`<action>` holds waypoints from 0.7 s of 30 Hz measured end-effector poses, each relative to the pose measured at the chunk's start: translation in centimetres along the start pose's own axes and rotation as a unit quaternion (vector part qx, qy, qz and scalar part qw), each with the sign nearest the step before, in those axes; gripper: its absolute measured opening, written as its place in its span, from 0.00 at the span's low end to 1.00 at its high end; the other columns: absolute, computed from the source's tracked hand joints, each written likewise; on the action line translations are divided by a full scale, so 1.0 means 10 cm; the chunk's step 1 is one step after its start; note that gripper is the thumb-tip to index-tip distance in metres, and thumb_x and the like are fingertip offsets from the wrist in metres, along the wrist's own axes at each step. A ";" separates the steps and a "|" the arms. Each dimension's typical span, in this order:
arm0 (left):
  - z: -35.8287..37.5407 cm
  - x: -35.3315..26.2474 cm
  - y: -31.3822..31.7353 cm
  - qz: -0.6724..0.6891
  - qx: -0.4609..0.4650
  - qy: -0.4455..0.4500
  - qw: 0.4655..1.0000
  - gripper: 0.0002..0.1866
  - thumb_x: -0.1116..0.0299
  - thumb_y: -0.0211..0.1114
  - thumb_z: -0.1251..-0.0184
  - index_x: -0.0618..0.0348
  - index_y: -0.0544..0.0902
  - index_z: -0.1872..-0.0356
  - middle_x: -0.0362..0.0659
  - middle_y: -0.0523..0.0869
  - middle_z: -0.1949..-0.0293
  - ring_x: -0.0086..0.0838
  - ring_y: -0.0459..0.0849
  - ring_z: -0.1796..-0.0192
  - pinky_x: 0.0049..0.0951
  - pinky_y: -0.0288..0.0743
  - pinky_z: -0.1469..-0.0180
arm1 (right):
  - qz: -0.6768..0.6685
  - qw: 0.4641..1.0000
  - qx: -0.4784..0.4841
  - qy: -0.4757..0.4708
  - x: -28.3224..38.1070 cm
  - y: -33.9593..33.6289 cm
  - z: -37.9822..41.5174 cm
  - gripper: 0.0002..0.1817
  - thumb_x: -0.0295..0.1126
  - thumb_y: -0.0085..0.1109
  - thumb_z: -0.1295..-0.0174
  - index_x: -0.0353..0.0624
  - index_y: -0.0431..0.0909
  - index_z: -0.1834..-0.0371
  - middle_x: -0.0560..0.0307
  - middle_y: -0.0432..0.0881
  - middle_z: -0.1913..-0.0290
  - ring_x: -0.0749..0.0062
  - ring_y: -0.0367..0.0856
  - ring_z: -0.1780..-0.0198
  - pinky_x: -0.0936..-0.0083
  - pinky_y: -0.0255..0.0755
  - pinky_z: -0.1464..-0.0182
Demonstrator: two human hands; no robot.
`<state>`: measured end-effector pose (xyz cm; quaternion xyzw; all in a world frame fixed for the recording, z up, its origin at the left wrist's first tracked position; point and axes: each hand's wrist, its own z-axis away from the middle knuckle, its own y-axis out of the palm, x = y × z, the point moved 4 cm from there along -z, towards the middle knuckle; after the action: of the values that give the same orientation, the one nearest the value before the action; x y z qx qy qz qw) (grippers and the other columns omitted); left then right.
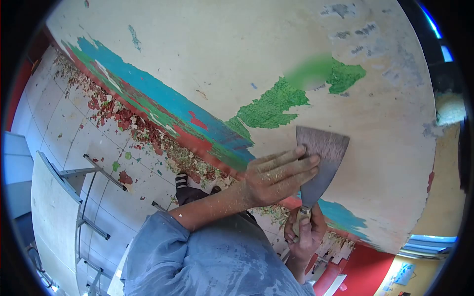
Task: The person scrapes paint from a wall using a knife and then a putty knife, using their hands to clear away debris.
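Observation:
My right hand [305, 231] is closed round the handle of a wide paint scraper [328, 158], whose metal blade points up the wall. The stretched fingers of my left hand [276, 177] lie across the left side of the blade, with pale dust and flecks on the skin. Just beyond the blade edge is a patch of green paint [274, 106] with ragged borders on the cream wall [197, 44]. A blurred green shape [311, 71], perhaps a loose flake, overlaps that patch. Blue paint [148, 84] and red paint [195, 140] run along the wall's lower part.
Paint chips [133, 126] are strewn over the white tiled floor [64, 123] along the wall base. At left stands a pale panel with metal legs [54, 217]. A foot in a striped shoe or sandal [182, 180] is near the debris. A red surface [365, 271] is at lower right.

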<state>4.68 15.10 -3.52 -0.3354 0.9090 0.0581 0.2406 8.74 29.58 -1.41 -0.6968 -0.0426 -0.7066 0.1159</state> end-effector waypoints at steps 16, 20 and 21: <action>0.30 0.04 0.09 0.000 0.003 -0.014 1.000 0.12 0.77 0.62 0.55 0.55 0.83 0.66 0.41 0.83 0.56 0.31 0.81 0.51 0.26 0.78 0.55 | 0.034 0.998 -0.011 0.057 -0.20 -0.06 0.06 0.20 0.33 0.50 0.38 0.30 0.67 0.47 0.63 0.70 0.77 0.87 0.63 0.82 0.88 0.56 0.81; 0.26 0.18 -0.01 -0.034 -0.010 -0.017 0.999 0.12 0.78 0.63 0.55 0.56 0.83 0.66 0.41 0.83 0.56 0.31 0.81 0.52 0.26 0.79 0.57 | 0.066 0.997 0.023 0.012 -0.22 0.06 -0.07 0.21 0.33 0.50 0.38 0.31 0.67 0.46 0.64 0.70 0.76 0.86 0.63 0.82 0.88 0.56 0.80; 0.25 0.16 -0.02 -0.035 -0.023 -0.031 0.999 0.12 0.78 0.63 0.56 0.56 0.83 0.66 0.41 0.83 0.56 0.31 0.82 0.52 0.26 0.79 0.57 | 0.067 0.997 0.034 -0.010 -0.23 0.11 -0.12 0.21 0.34 0.50 0.38 0.31 0.67 0.45 0.64 0.70 0.76 0.86 0.63 0.82 0.88 0.57 0.80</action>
<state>4.70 14.65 -6.44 -0.3708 0.8872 0.0803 0.2625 7.83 28.55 -3.86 -0.7010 -0.0208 -0.6882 0.1859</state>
